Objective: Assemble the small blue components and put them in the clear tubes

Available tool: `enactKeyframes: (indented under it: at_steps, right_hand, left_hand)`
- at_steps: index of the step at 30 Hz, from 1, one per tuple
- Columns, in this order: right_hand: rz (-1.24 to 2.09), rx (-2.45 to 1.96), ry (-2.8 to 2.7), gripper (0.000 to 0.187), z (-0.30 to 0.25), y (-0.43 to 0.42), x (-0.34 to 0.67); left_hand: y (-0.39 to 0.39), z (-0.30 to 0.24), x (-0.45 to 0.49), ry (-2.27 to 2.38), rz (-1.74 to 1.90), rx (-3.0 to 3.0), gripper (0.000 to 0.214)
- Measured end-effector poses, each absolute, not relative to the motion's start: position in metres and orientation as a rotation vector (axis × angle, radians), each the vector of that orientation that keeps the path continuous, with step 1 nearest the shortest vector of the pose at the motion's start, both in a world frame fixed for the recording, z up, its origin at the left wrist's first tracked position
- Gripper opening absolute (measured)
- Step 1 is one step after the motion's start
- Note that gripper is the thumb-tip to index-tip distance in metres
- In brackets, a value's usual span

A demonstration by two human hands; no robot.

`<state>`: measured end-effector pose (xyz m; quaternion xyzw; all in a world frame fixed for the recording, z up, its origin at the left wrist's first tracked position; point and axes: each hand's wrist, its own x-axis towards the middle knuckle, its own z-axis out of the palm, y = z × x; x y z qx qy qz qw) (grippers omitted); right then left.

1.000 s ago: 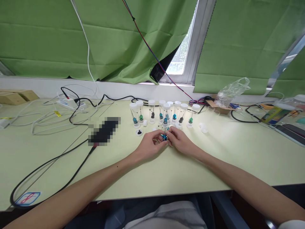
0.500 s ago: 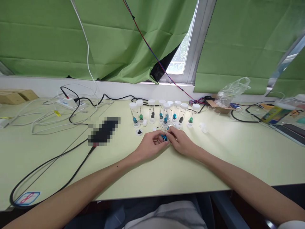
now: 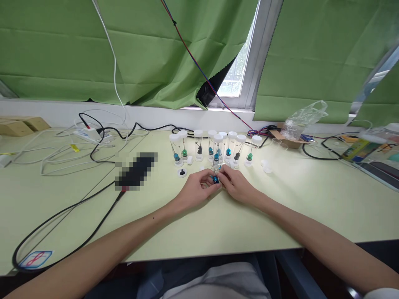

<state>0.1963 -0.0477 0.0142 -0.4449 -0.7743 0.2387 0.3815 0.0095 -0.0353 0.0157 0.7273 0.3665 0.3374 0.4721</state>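
My left hand (image 3: 196, 190) and my right hand (image 3: 237, 185) meet at the middle of the pale green table (image 3: 280, 216). Both pinch a small blue part (image 3: 215, 179) with a thin wire stem between their fingertips. Just behind the hands stands a row of several clear tubes with white caps (image 3: 215, 147), each holding a small blue, green or black piece on a wire. A white cap with a black piece (image 3: 182, 172) lies on the table left of the hands. Loose white caps (image 3: 266, 167) lie to the right.
Black and white cables (image 3: 93, 153) and a power strip (image 3: 89, 133) cover the table's left side. A blurred dark object (image 3: 136, 170) lies left of centre. A cardboard box with a plastic bag (image 3: 299, 124) sits at the back right, green curtains and a window behind.
Both hands stay together on the small blue part; the fingers have shifted only slightly. Nothing else has moved.
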Motion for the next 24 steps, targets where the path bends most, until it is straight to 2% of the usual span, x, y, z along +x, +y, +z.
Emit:
enactKeyframes:
  at_steps: [14,24]
  right_hand:
    - [0.704,-1.167,-1.903,0.029,0.0165,-0.0496,0.1948]
    - [0.91,-1.072,-1.765,0.028,0.0143,-0.0506,0.1936]
  left_hand:
    - [-0.0323,0.0124,0.0097,0.924,0.914,1.816,0.027]
    - [-0.0352,0.0177,0.0112,0.975,0.894,1.862,0.033]
